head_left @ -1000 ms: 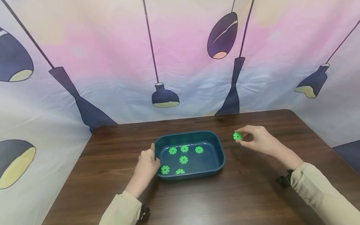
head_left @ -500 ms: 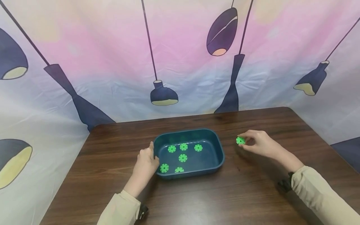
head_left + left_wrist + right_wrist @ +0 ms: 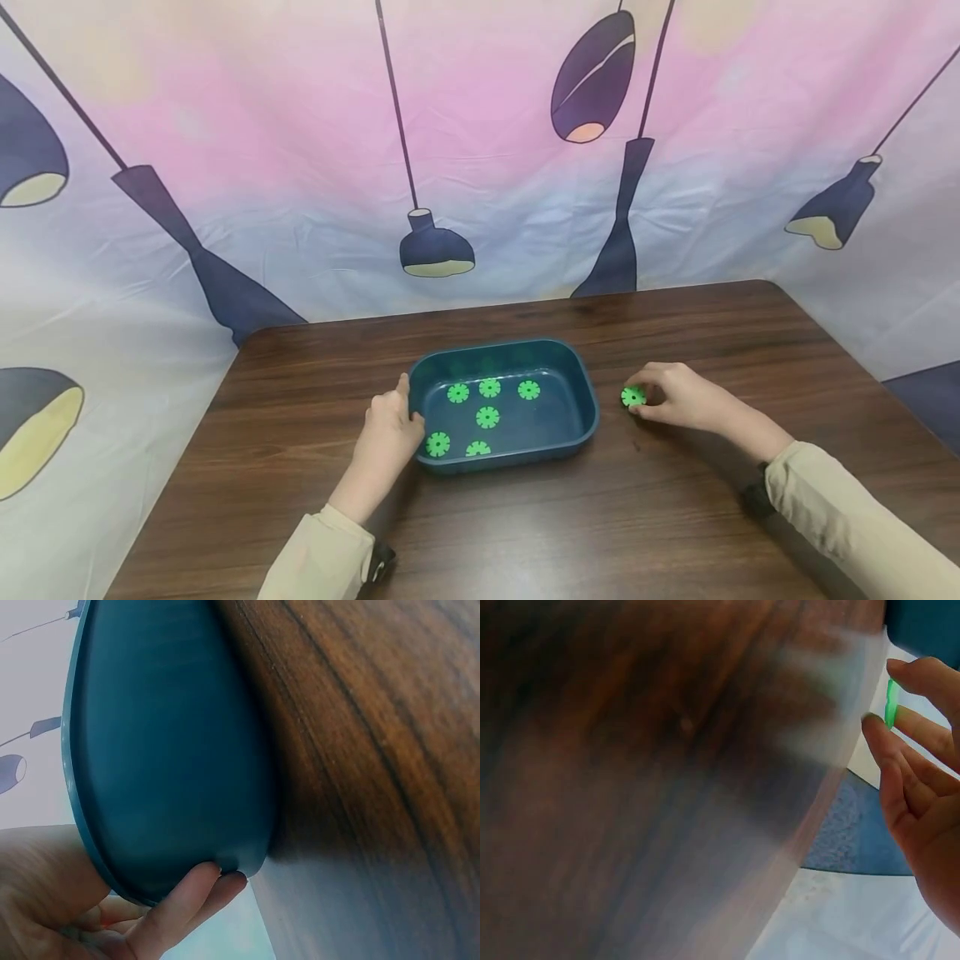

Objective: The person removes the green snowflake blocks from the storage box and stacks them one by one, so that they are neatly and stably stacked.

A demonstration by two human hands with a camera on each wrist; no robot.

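My right hand point(image 3: 681, 397) pinches a green notched plastic disc point(image 3: 633, 397) between thumb and fingers, low over the table to the right of the teal bin. In the right wrist view the disc point(image 3: 891, 703) is seen edge-on. My left hand point(image 3: 386, 429) grips the left end of the rectangular teal bin point(image 3: 525, 457). The left wrist view has its fingers point(image 3: 176, 911) against the bin's outer wall point(image 3: 172, 750), the rest of the hand at the rim. Several matching green discs, such as one in the middle point(image 3: 487, 417), lie apart on the bin's floor; the front wall partly hides one.
The bin stands on a dark brown wooden table point(image 3: 525, 533) with rounded far corners. Behind the table hangs a pastel cloth point(image 3: 315, 167) printed with dark lamps. Both wrists wear black straps at beige sleeves point(image 3: 847, 508).
My right hand has lowered toward the table with the disc pinched in it, moving slightly right and then back left. My left hand keeps its grip on the bin.
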